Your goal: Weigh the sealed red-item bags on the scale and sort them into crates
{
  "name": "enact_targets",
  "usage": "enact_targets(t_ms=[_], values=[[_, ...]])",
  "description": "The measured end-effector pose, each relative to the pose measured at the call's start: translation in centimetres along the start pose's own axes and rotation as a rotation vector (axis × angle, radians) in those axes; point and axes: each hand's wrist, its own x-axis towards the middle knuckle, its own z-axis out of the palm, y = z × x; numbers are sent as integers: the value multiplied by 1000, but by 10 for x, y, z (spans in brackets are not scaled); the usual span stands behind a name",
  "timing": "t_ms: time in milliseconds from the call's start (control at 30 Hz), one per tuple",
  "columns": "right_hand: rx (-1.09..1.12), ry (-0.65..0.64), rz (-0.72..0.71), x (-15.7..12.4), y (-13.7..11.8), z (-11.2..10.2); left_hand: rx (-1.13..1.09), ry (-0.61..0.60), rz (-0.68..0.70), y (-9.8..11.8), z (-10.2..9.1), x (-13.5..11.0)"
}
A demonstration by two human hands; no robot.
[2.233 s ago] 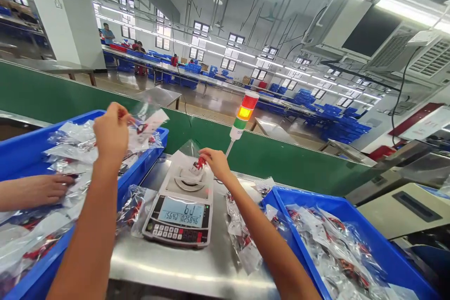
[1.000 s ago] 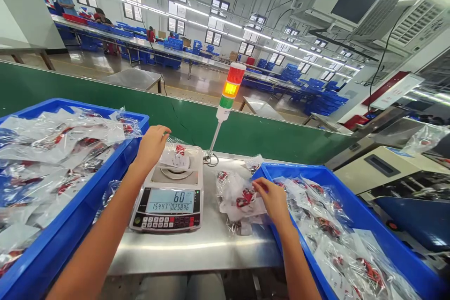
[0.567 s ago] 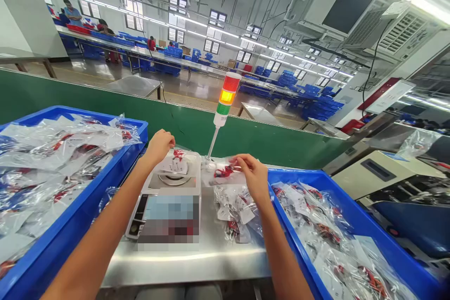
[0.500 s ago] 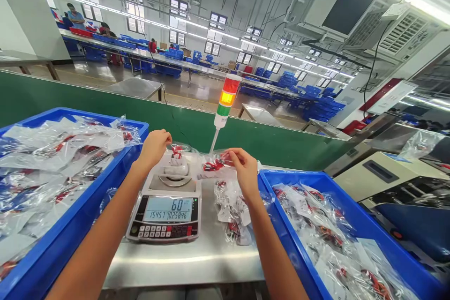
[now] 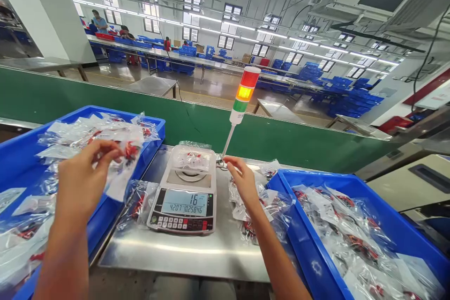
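Observation:
My left hand pinches a clear plastic bag with red parts and white paper inside, over the edge of the left blue bin. My right hand is apart from the scale, just right of its pan; the fingers are loosely extended and nothing shows in them. Below and beside it lies a pile of bagged red parts. On the digital scale a clear bag with red parts rests on the pan. The display reads 16 on its top line.
Bagged red parts fill much of the right blue bin. Another bag lies between scale and left bin. A signal light with its amber section lit stands behind the scale, before a green partition. People sit and stand at far tables.
My left hand has moved left from the scale to the left bin with a bag. My right hand no longer holds the bag it had; a bag lies on the pan. The display went from 60 to 16.

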Motion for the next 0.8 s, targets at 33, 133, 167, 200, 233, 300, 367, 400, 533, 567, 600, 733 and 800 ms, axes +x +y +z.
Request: enact_targets(t_ms=[33, 133, 167, 200, 233, 300, 367, 400, 533, 567, 600, 733, 800], values=[[21, -60, 25, -14, -2, -6, -43, -82, -14, 1, -1, -15], [157, -298, 168, -63, -5, -14, -198, -463, 16, 0, 8, -59], [210, -379, 228, -79, -4, -14, -244, -588, 36, -1, 14, -71], [256, -457, 289, -95, -2, -12, -280, -695, 51, -3, 20, -83], [288, -526, 349, -110, 1, -9, -302, -783, 62, -4, 25, -92], [304, -619, 454, -135, 8, 0, -310, -905, 73, -6, 35, -105], [277, -637, 526, -151, 15, 12, -290, -996, 94, -7, 40, -111], [255, -617, 542, -155, 17, 18, -277, -1028, 106, -8, 42, -112], [102, -502, 502, -162, 24, 29, -181, -1083, 135, -16, 48, -115], [54, -483, 484, -163, 27, 28, -151, -1095, 132, -18, 50, -116], [17, -471, 476, -165, 29, 27, -127, -1110, 129, -20, 54, -119], [29, -451, 509, -175, 42, 17, -110, -1144, 122, -18, 67, -124], [50, -414, 494, -174, 43, 10, -144, -1082, 97, -13, 64, -118]])
